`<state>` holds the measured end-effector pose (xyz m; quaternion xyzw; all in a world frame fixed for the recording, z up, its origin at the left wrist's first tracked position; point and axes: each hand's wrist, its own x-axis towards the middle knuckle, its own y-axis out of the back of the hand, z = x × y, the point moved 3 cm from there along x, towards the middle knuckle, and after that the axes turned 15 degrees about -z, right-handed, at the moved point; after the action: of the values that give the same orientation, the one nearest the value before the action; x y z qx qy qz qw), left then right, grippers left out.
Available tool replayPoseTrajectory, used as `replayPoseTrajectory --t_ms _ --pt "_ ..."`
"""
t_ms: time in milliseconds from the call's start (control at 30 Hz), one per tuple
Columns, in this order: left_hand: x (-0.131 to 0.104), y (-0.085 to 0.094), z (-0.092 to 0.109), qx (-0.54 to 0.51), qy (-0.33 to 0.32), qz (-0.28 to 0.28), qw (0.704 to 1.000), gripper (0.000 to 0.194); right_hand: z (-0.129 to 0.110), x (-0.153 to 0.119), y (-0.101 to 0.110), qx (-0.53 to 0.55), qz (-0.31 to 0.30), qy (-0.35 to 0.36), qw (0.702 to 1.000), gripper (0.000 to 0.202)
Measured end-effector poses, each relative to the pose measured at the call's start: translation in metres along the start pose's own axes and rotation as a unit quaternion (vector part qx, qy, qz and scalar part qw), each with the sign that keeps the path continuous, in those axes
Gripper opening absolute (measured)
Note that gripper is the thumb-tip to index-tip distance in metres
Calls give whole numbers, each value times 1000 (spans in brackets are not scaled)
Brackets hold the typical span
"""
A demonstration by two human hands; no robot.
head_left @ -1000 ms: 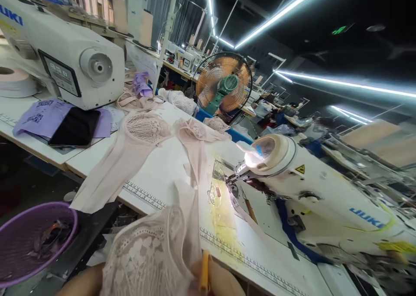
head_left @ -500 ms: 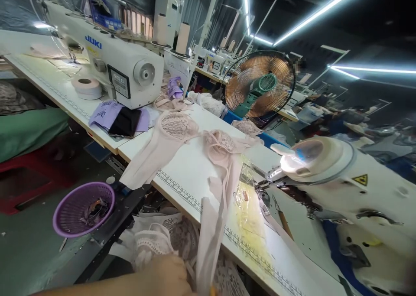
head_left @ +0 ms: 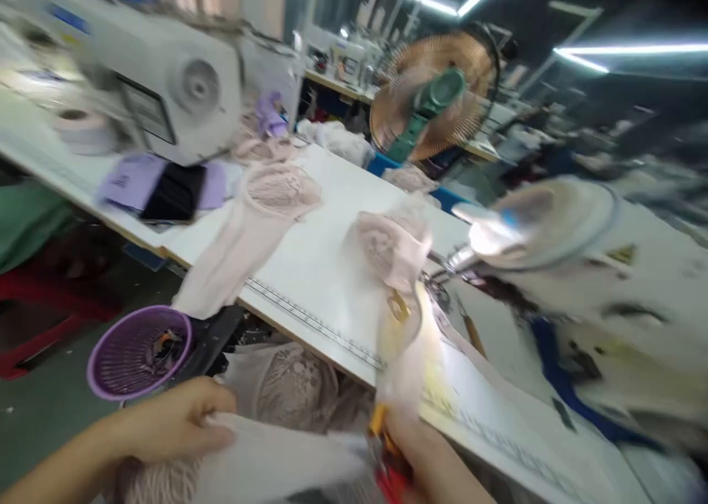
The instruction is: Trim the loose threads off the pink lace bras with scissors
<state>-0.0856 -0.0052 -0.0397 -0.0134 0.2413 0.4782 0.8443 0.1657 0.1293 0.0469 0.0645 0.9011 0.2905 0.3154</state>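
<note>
At the lower left, my left hand [head_left: 182, 419] pinches the edge of a pale fabric piece [head_left: 276, 452], stretched toward the right. My right hand [head_left: 423, 452], smeared by motion, is closed around orange-and-red thread snips [head_left: 384, 445]; their exact shape is blurred. A pale pink bra part with a lace cup [head_left: 390, 246] lies by the sewing machine's needle area, its band running down to my right hand. Whether those fingers also grip the band I cannot tell. Below the table edge, more lace bra pieces [head_left: 299, 382] lie heaped between my hands.
The near sewing machine [head_left: 580, 268] stands at right, another machine [head_left: 166, 83] at left. On the white table [head_left: 326, 282] lie a second bra piece [head_left: 282, 190], a dark phone [head_left: 174, 192] and an awl-like tool [head_left: 470, 327]. A purple basket [head_left: 138, 353] and a fan [head_left: 436, 94] stand nearby.
My left hand has moved left and pulls up a pale fabric piece. My right hand with the snips has come into view. The bra part near the needle has shifted right; the view has tilted.
</note>
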Motion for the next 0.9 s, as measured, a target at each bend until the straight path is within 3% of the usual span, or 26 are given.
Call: replayPoseTrajectory --t_ms 67,167,233,300,400,467,533,667,800,900 --pt "6 10 -14 87 30 26 995 23 10 8 -2 25 13 -32 999 24" --pt "23 21 -17 233 46 98 966 20 16 15 1 44 21 -2 999 26" --pt "36 16 -2 275 3 117 954 27 16 16 6 86 8 15 996 28" --pt "49 2 21 267 -80 93 956 30 13 16 11 112 -19 30 993 30" --pt "65 -21 59 207 -184 93 956 24 6 16 19 91 -48 43 994 34" --pt "75 -30 76 153 -189 98 965 14 1 17 26 65 -61 53 995 35" --pt "82 -33 85 87 -170 68 979 12 -3 18 33 32 -84 70 993 34" --pt "85 -29 85 -89 -132 22 987 15 -8 22 45 -31 -128 82 988 30" --pt "80 -24 72 -223 -63 46 972 25 -11 27 54 -60 -121 97 986 29" --pt "77 -24 71 -280 -47 91 955 20 -16 30 57 -64 -128 115 983 30"
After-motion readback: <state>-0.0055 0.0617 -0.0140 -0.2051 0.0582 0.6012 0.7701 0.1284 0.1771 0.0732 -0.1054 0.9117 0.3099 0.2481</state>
